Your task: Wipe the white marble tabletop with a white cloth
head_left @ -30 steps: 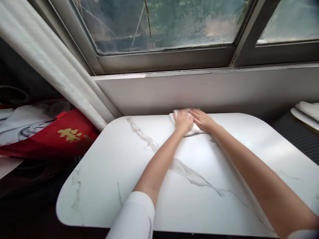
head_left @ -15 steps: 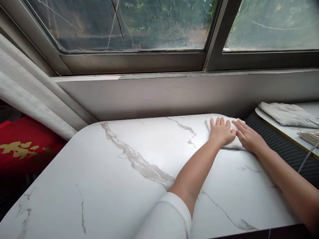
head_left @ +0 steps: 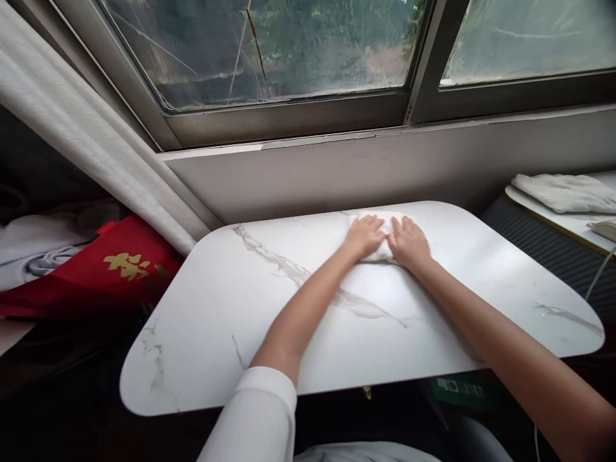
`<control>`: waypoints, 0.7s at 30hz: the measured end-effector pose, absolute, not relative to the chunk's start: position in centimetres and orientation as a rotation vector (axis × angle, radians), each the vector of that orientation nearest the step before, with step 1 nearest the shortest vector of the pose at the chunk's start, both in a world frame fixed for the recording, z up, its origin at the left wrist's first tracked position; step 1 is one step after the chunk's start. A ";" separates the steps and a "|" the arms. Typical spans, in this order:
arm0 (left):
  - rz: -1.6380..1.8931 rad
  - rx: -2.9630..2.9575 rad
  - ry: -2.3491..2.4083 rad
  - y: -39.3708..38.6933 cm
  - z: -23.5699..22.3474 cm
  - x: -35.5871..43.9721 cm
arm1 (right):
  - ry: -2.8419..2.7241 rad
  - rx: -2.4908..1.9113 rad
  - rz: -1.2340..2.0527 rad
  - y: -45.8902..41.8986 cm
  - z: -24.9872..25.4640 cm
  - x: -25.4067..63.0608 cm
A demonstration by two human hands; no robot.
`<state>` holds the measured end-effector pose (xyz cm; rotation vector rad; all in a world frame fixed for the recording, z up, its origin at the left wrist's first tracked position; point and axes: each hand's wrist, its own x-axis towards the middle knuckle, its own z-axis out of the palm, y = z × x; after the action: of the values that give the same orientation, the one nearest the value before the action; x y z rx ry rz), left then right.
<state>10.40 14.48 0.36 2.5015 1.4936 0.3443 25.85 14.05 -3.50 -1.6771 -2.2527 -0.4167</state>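
Observation:
A folded white cloth (head_left: 378, 255) lies on the white marble-patterned tabletop (head_left: 187, 333) near its far edge. My left hand (head_left: 364, 237) rests palm down on the left part of the cloth, fingers spread. On the cloth's right part my right hand (head_left: 408, 242) presses down, its fingers also apart. The hands are close together, with thumbs nearly touching. Much of the cloth is hidden beneath them.
Behind the table runs a wall with a window ledge (head_left: 289, 142). A pale curtain (head_left: 106, 141) hangs at the left, beside a red cloth with gold lettering (head_left: 144, 256). Another white cloth (head_left: 568, 192) lies on a surface at the right.
Both hands have slid left with the cloth, from the far right corner toward the middle of the far edge. The view has shifted, showing more of the table's near edge.

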 end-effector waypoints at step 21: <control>0.654 1.832 2.501 -3.8 -1.0 -27.6 | -2.515 -0.979 0.280 1.6 -0.6 -15.5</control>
<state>-27.61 -3.75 -0.97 1.8319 2.5012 0.6538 -15.46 1.61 -0.64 -0.9793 -2.5147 0.2796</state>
